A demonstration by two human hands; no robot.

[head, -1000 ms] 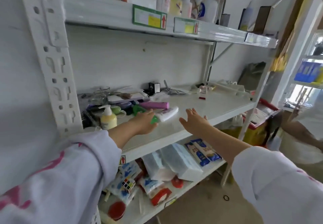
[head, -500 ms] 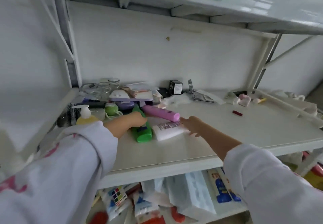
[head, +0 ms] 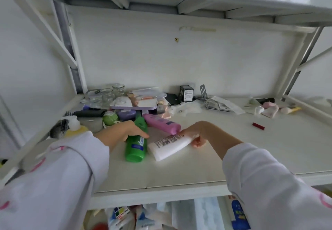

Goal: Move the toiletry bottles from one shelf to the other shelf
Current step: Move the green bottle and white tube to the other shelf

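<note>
Reaching into the middle shelf (head: pixel 179 176), both hands work at once, which looks like a way to carry two bottles per trip. The left hand (head: pixel 124 133) is curled over the neck of the green bottle (head: pixel 136 143), fingers wrapped across it, thumb side hidden; the grip seems closed but not yet lifting, since the bottle lies flat on the shelf with its base toward the near edge. The right hand (head: pixel 194 134) pinches the far end of the white tube (head: pixel 168 147), fingertips on top and thumb tucked beneath, probably because that narrower end is easiest to catch on something lying down. The tube rests just right of the green bottle, touching or nearly so, barcode facing up.

A pink bottle (head: pixel 161 124) lies just beyond both, its end close to the right fingertips, and a yellow pump bottle (head: pixel 75 127) stands at the near left, partly behind the sleeve. These would be next. Glass jars (head: pixel 107 95), a hairbrush (head: pixel 60 127) and a small black box (head: pixel 186 93) crowd the far left, so lifting straight up should avoid knocking them.
</note>
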